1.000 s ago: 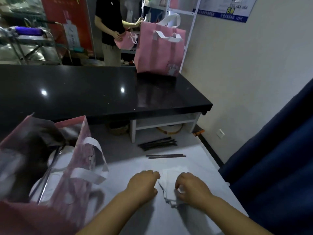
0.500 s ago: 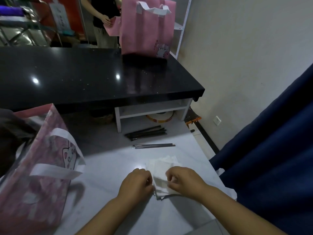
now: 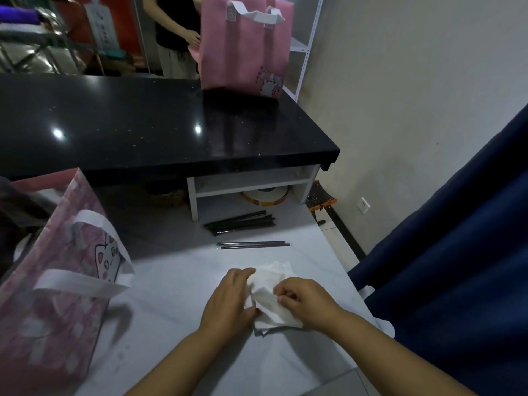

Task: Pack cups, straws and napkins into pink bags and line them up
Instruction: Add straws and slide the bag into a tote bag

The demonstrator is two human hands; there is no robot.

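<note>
A small stack of white napkins [image 3: 271, 284] lies on the white table [image 3: 177, 284] in front of me. My left hand [image 3: 231, 298] rests on its left side, fingers flat on the paper. My right hand [image 3: 303, 298] pinches the top napkin's edge between thumb and fingers and lifts it. A pink bag [image 3: 54, 284] with white handles and a cat print stands open at my left; what is inside is too dark to tell. Two dark straws [image 3: 253, 244] lie beyond the napkins, with a bundle of several more straws [image 3: 241, 222] farther back. A second pink bag [image 3: 245, 47] stands on the black counter [image 3: 143, 127].
A person [image 3: 174, 32] stands behind the black counter holding pink material. A white shelf unit [image 3: 248, 184] sits under the counter's overhang. A dark blue curtain [image 3: 445, 252] hangs close on my right. The table's right edge runs just past my right hand.
My head has dropped and the view has shifted, so the near bag sits farther left. My right hand has pinched up the top napkin, which lay flat before.
</note>
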